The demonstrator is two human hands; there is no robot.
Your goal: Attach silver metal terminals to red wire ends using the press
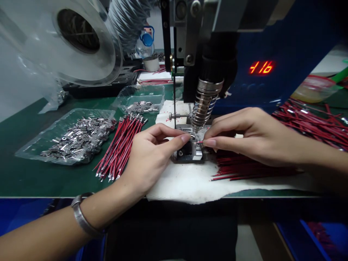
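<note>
My left hand (152, 154) is closed in a pinch at the small metal fixture (197, 155), thumb and forefinger on a small metal connector (192, 136) that they mostly hide. From the other side my right hand (252, 136) pinches a thin red-and-black wire (199, 142), its end at the fixture. Directly above the fixture is the soldering machine's spring-wrapped head (206, 99), its tip close to my fingers. Below my right hand, a bundle of red and black wires (239, 170) lies on white paper (182, 185).
On the left are a clear tray of metal connectors (77, 139), a pile of wires with connectors (119, 148) and a smaller tray (144, 105). A clear reel (108, 47) stands behind. The blue machine body (244, 90) shows red digits; more wires (315, 121) lie right.
</note>
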